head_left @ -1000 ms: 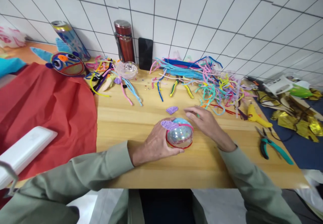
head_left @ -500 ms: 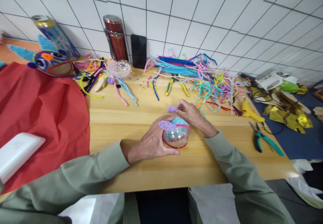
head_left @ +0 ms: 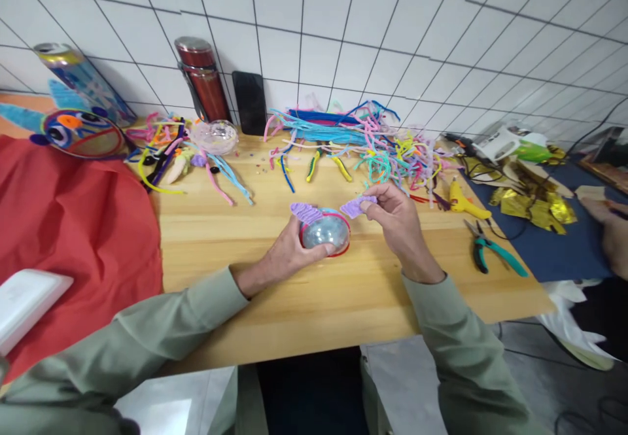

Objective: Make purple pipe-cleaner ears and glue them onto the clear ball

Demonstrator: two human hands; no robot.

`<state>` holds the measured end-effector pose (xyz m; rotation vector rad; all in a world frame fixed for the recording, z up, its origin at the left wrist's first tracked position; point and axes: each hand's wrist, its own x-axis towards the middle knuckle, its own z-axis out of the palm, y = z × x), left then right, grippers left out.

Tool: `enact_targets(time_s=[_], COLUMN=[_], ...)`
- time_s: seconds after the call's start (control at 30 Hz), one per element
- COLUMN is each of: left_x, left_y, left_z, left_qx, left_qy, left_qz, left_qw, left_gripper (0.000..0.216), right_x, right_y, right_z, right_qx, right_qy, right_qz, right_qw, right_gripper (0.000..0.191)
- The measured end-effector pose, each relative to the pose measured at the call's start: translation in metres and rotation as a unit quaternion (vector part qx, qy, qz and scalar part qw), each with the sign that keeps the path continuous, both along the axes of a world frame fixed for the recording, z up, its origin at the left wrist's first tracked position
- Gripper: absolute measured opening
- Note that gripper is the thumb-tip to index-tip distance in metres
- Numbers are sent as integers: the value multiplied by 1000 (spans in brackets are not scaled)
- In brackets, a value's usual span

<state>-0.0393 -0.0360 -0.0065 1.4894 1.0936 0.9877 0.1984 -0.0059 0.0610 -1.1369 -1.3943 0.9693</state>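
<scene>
My left hand [head_left: 284, 255] grips a clear iridescent plastic ball [head_left: 324, 232] with a red rim, resting on the wooden table [head_left: 314, 291]. A purple ribbed pipe-cleaner piece [head_left: 306, 211] sits on the ball's top left. My right hand [head_left: 400, 222] holds a second purple pipe-cleaner piece [head_left: 357, 205] between thumb and fingers, just right of and slightly above the ball.
A heap of coloured pipe cleaners [head_left: 373, 147] lies at the back. Teal pliers [head_left: 493, 254] and a yellow glue gun [head_left: 464, 201] lie to the right. A red cloth [head_left: 73, 219] covers the left. A red flask [head_left: 200, 78], a phone [head_left: 250, 101] and another person's hand [head_left: 613, 229] are nearby.
My right hand picked the loose purple piece off the table and brought it beside the ball. My left hand kept hold of the ball. The camera view shifted right.
</scene>
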Motion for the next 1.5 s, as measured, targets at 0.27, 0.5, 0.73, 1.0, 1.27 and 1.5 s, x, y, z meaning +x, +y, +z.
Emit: enact_targets(time_s=[0.27, 0.5, 0.73, 1.0, 1.27, 1.5], left_x=[1, -2, -2, -3, -4, -4], left_y=[14, 15, 16, 19, 18, 17], left_z=[3, 2, -2, -2, -4, -2], left_qx=[-6, -3, 28, 29, 25, 28], left_qy=[-27, -42, -55, -67, -68, -66], left_qz=[-31, -54, -52, -47, -46, -46], left_qw=[999, 998, 997, 996, 996, 996], left_gripper=[82, 84, 82, 82, 79, 79], right_x=[-2, -1, 1, -2, -13, -14], right_y=[2, 3, 3, 3, 2, -1], right_z=[-15, -22, -26, -26, -33, -32], right_qx=[41, 71, 82, 81, 39, 38], right_qy=[-24, -61, -79, -84, -83, -74], right_qz=[5, 2, 16, 20, 32, 31], right_qw=[999, 996, 993, 993, 995, 996], right_gripper=[17, 19, 22, 25, 29, 29])
